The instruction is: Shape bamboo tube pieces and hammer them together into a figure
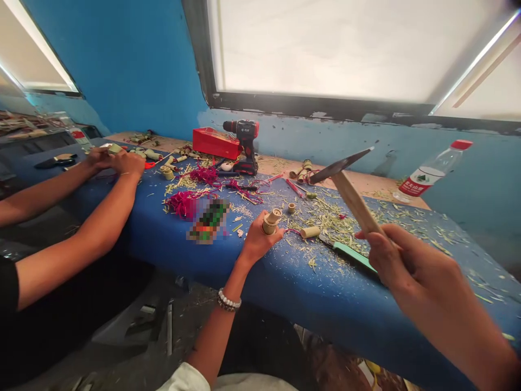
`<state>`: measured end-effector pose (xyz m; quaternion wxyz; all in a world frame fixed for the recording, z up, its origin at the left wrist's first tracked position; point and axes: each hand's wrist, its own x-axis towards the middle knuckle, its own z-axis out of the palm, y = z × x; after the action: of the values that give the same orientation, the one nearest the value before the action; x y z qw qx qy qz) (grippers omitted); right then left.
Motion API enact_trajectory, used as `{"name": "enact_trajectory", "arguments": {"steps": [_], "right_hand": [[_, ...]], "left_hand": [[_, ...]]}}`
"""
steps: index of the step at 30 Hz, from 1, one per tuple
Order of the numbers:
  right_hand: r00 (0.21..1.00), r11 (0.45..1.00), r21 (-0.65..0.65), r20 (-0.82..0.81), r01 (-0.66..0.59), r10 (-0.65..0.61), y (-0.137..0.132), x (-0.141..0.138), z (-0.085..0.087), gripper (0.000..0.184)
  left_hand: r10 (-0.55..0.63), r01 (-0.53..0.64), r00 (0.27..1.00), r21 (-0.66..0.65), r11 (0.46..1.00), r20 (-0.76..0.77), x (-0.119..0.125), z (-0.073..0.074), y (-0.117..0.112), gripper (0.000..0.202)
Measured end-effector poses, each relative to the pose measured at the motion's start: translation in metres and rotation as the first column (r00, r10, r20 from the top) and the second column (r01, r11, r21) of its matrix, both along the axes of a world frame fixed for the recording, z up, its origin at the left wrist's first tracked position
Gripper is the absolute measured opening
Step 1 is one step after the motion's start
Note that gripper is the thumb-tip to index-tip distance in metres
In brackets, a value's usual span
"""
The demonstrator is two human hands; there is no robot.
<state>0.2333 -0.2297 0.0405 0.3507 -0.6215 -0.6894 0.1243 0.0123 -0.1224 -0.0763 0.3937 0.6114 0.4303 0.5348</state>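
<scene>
A bracelet [229,300] of white and dark beads circles the left wrist [241,264]; a white sleeve [185,378] shows lower down.

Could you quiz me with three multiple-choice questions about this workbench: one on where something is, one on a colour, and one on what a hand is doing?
1. Where is the cordless drill?
A. Beside a red case at the bench's far edge
B. On the floor
C. On the window ledge

2. What colour is the bench top?
A. Green
B. Blue
C. White

3. What is the person's left hand doing?
A. Lying open, empty
B. Gripping the drill
C. Holding a bamboo tube

Answers:
1. A, it stands against the red case.
2. B, blue shows between the shavings.
3. C, the fingers hold the tube upright.
</scene>
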Motion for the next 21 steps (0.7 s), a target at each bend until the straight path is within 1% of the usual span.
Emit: {"name": "enact_trajectory", "arguments": {"steps": [2,4,5,7,9,10,12,13,16,17,21], "right_hand": [[0.979,0.985,-0.147,-0.193,-0.091,0.062,-0.001,0.003,-0.008,0.044],[0.917,0.948,-0.266,-0.395,-0.172,0.056,-0.004,0.002,-0.02,0.044],[0.872,0.933,-0.297,-0.488,-0.205,0.037,-0.006,0.002,-0.025,0.044],[0.764,0.91,-0.313,-0.645,-0.273,0.007,-0.01,0.001,-0.036,0.044],[0.672,0.897,-0.303,-0.741,-0.322,-0.009,-0.013,0.001,-0.045,0.043],[0.647,0.897,-0.298,-0.762,-0.327,-0.017,-0.014,0.002,-0.049,0.043],[0.631,0.903,-0.298,-0.775,-0.31,-0.039,-0.014,0.005,-0.057,0.041],[0.63,0.906,-0.3,-0.775,-0.3,-0.048,-0.013,0.007,-0.061,0.041],[0.632,0.899,-0.314,-0.773,-0.304,-0.056,-0.01,0.012,-0.071,0.044],[0.635,0.895,-0.323,-0.77,-0.307,-0.06,-0.009,0.014,-0.074,0.045],[0.666,0.895,-0.359,-0.739,-0.265,-0.099,-0.007,0.016,-0.079,0.048]], "left_hand": [[-0.001,0.001,1.0,-0.001,1.0,0.03,0.0,0.001,-0.002,0.03],[0.013,-0.013,0.997,-0.004,1.0,0.08,0.0,0.001,-0.004,0.035],[0.026,-0.026,0.993,-0.005,1.0,0.111,0.0,0.001,-0.005,0.039],[0.047,-0.046,0.984,-0.011,0.999,0.17,-0.001,0.001,-0.006,0.045],[0.043,-0.04,0.975,-0.02,0.999,0.216,-0.002,0.002,-0.005,0.042],[0.039,-0.035,0.972,-0.021,0.999,0.231,-0.003,0.003,-0.004,0.039],[0.039,-0.034,0.953,-0.021,0.999,0.3,-0.004,0.009,-0.001,0.035],[0.041,-0.034,0.933,-0.025,0.999,0.359,-0.004,0.013,0.0,0.035],[0.036,-0.006,0.839,-0.056,0.998,0.542,-0.006,0.024,0.004,0.042],[0.029,0.013,0.818,-0.068,0.998,0.574,-0.007,0.027,0.005,0.044],[0.002,0.061,0.801,-0.084,0.995,0.598,-0.011,0.034,0.009,0.04]]}}
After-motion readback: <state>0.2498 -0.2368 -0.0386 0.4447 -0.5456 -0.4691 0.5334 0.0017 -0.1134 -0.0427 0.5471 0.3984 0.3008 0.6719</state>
